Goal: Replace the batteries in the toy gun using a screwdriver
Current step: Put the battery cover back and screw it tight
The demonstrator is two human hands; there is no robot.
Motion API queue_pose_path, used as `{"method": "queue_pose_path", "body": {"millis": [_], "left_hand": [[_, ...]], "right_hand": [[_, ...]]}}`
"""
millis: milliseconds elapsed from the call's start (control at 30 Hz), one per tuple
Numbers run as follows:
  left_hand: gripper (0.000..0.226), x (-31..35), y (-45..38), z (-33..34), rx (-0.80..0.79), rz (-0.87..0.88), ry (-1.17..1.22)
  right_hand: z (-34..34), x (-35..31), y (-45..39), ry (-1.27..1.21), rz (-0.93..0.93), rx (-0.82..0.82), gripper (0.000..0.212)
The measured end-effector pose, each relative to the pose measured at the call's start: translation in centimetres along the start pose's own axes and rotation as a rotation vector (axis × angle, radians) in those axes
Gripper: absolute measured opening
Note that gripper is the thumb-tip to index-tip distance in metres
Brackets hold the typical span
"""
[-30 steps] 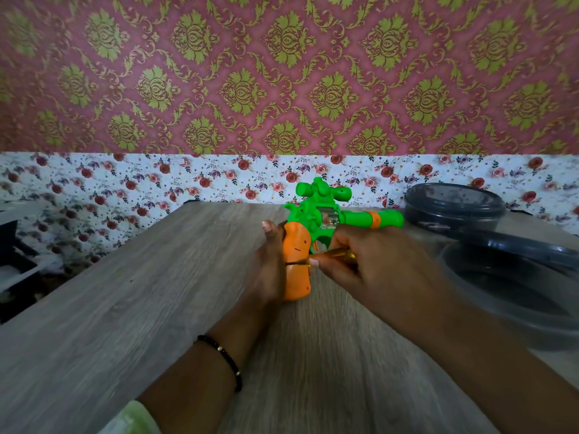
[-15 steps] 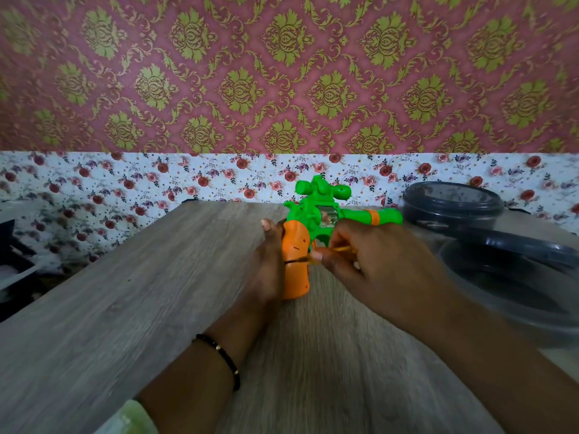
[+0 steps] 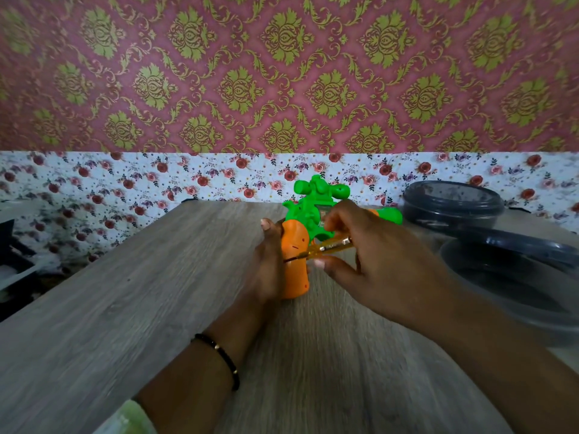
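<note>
1. Across the lower half of the view, a grey wood-grain worktop [image 3: 125, 308] is stretching back to a flowered wall.
2. At its right edge, two dark round containers [image 3: 513, 277] are sitting close together.
3. Near the middle, the toy gun [image 3: 310, 211] is standing on its orange grip [image 3: 293, 270], green barrel pointing right.
4. The left hand [image 3: 266, 264] is holding the grip, fingers wrapped behind it.
5. The right hand [image 3: 376, 261] is pinching a yellow screwdriver [image 3: 326, 247], fingers clamped on its handle, tip touching the grip.
</note>
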State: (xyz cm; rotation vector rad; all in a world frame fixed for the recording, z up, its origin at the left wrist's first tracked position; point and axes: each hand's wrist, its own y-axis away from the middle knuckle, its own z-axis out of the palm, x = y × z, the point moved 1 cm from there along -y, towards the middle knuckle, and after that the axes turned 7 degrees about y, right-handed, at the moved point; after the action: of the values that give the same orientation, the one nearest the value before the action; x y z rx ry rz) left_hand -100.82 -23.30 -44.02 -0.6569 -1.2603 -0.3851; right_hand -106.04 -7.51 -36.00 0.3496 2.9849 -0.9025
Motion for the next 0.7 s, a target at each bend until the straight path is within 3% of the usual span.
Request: {"method": "queue_pose_path", "body": {"millis": [100, 300, 433, 533, 700], "left_hand": [[0.09, 0.05, -0.04, 0.0, 0.019, 0.014, -0.035], [0.077, 0.2, 0.11, -0.03, 0.028, -0.002, -0.022], [0.09, 0.01, 0.09, -0.04, 0.024, 0.0, -0.022], [0.091, 0.21, 0.1, 0.03, 0.032, 0.017, -0.042], [0.083, 0.24, 0.04, -0.06, -0.005, 0.023, -0.015]], "right_hand": [[-0.33, -0.28, -0.09, -0.054, -0.031, -0.03, 0.014], [0.0, -0.25, 0.02, 0.119, 0.023, 0.034, 0.037], [-0.07, -0.43, -0.02, -0.04, -0.043, -0.051, 0.021], [-0.23, -0.55, -0.08, -0.014, -0.057, -0.067, 0.016], [0.35, -0.13, 0.02, 0.082, 0.017, 0.056, 0.038]]}}
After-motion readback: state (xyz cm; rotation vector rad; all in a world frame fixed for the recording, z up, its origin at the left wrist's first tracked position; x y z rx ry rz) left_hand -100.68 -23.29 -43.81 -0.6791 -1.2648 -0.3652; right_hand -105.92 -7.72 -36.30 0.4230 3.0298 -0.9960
